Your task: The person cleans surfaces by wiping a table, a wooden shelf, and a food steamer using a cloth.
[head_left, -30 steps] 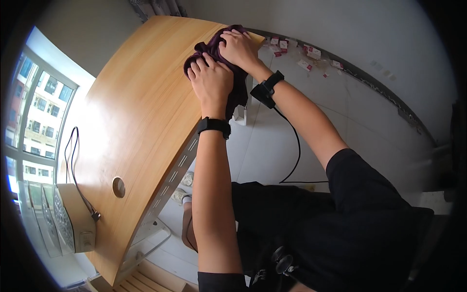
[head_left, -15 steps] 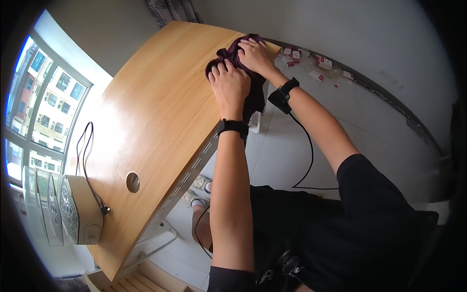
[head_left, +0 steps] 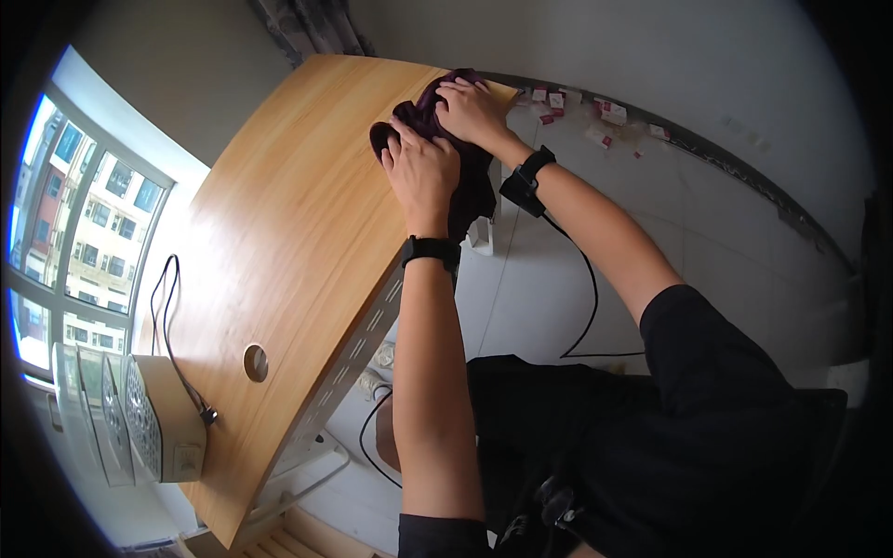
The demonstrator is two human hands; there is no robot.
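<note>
Dark purple cloth [head_left: 476, 184], bunched and creased, lies at the far end of the tabletop [head_left: 279, 205], partly overhanging its edge. Left hand [head_left: 426, 179] and right hand [head_left: 472, 113] rest on it, fingers bent; cannot tell whether gripping.

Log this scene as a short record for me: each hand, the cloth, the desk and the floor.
Left hand: resting on the dark purple cloth
Right hand: on the same cloth, nearer the desk's far corner
Cloth: bunched, partly hanging over the edge
Desk: wood-toned, with a round hole
Floor: red-and-white packets near the wall
</note>
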